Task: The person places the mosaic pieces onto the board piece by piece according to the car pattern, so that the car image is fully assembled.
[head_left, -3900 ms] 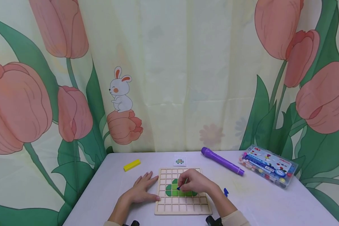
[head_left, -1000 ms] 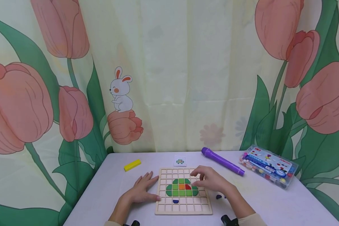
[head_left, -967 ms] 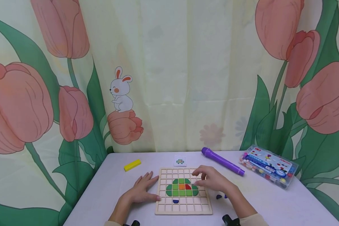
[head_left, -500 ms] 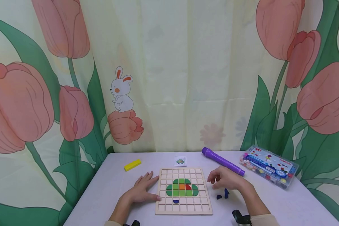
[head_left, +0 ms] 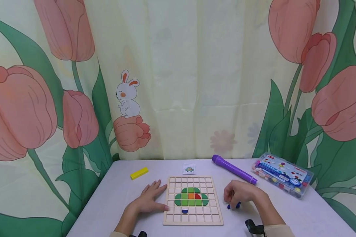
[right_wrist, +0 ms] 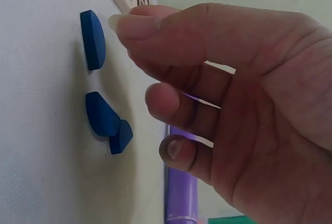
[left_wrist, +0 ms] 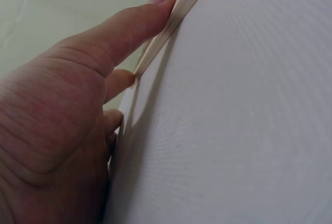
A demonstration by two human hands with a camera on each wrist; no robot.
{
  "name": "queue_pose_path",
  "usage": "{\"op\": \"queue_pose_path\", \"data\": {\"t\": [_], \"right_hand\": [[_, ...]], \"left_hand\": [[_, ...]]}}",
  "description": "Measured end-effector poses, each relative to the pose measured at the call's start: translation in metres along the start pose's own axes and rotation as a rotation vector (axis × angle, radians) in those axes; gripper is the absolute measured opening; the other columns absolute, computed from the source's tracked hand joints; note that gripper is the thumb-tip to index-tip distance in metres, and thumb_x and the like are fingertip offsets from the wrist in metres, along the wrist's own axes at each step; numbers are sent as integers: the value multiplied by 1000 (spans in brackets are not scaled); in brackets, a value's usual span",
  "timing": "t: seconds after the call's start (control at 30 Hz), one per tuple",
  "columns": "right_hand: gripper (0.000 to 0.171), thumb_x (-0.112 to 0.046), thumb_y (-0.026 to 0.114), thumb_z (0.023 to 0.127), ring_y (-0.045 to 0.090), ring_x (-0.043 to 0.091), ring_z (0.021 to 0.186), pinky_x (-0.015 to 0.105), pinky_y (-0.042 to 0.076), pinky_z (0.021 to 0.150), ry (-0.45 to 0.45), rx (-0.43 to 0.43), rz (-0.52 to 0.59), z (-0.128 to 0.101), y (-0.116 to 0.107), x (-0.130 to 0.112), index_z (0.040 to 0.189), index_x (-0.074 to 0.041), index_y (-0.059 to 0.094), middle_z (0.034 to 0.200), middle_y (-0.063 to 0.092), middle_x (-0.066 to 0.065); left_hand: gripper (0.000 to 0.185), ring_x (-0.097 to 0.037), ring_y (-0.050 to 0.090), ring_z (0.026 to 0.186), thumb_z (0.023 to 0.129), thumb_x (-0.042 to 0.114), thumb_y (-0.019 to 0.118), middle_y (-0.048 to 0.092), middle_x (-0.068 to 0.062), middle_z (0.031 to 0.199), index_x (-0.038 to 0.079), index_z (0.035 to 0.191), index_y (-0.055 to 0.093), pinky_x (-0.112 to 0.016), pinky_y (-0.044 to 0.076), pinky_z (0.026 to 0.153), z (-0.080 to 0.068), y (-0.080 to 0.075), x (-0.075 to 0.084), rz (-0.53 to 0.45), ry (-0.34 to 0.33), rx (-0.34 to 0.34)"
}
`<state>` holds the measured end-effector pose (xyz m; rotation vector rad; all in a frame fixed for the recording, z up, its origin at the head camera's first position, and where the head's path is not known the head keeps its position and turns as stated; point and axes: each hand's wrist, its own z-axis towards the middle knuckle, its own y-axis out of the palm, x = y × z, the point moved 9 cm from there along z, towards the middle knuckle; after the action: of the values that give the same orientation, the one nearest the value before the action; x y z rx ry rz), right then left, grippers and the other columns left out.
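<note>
My left hand [head_left: 149,199] lies spread on the table, its thumb on the near-left edge of the wooden grid board [head_left: 207,218]. On the board, green tiles [head_left: 184,201] surround one orange tile [head_left: 191,196] and a red piece [head_left: 197,196]; a dark blue half-round piece [head_left: 185,211] sits lower down. Right of the board, my right hand [head_left: 240,192] hovers with bent fingers over loose blue pieces. The right wrist view shows one blue half-round piece [right_wrist: 93,40] by the thumb tip and two more blue pieces [right_wrist: 102,115] touching each other; nothing is held.
Behind the board lies a small pattern card [head_left: 189,169]. A yellow block [head_left: 139,173] is at the back left. Toward the back right are a purple microphone-shaped tube [head_left: 234,169] and a clear plastic case [head_left: 281,174] of colourful pieces. A tulip curtain [head_left: 178,82] hangs behind the table.
Earlier my right hand pinched a blue piece over the board; that piece now lies on the grid. The hand has moved right and lowered to the loose blue pieces. My left hand stays put.
</note>
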<state>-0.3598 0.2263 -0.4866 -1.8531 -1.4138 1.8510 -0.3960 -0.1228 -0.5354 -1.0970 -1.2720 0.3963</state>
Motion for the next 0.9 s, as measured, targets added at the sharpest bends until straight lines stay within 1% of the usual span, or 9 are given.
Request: {"op": "queue_pose_path", "data": {"t": [0.1, 0.43, 0.63, 0.9], "right_hand": [[18, 1, 88, 75, 56, 17, 71, 28, 44, 62, 6, -8, -1, 1, 2, 2, 84, -8, 76, 76, 67, 2], [18, 4, 87, 74, 55, 15, 67, 26, 44, 60, 37, -5, -32, 2, 5, 5, 82, -8, 75, 72, 67, 0], [17, 4, 87, 74, 54, 12, 64, 24, 43, 59, 49, 6, -45, 2, 6, 5, 80, -7, 75, 70, 66, -1], [17, 3, 86, 77, 54, 15, 65, 26, 42, 60, 81, 6, -61, 2, 8, 7, 79, -8, 74, 70, 66, 1]], "left_hand": [[99, -39, 12, 162, 76, 67, 79, 24, -16, 172, 24, 159, 45, -65, 4, 129, 0, 0, 0, 0, -2, 0], [98, -39, 12, 162, 77, 66, 79, 24, -16, 172, 23, 159, 45, -65, 4, 129, -2, -2, 1, 4, 13, 4], [99, -38, 13, 162, 77, 68, 78, 24, -15, 173, 25, 159, 45, -65, 5, 129, 0, -2, 0, 13, 12, 7], [99, -38, 12, 162, 77, 68, 78, 24, -15, 173, 26, 159, 45, -64, 3, 129, 2, 0, -2, 7, 5, 1]]}}
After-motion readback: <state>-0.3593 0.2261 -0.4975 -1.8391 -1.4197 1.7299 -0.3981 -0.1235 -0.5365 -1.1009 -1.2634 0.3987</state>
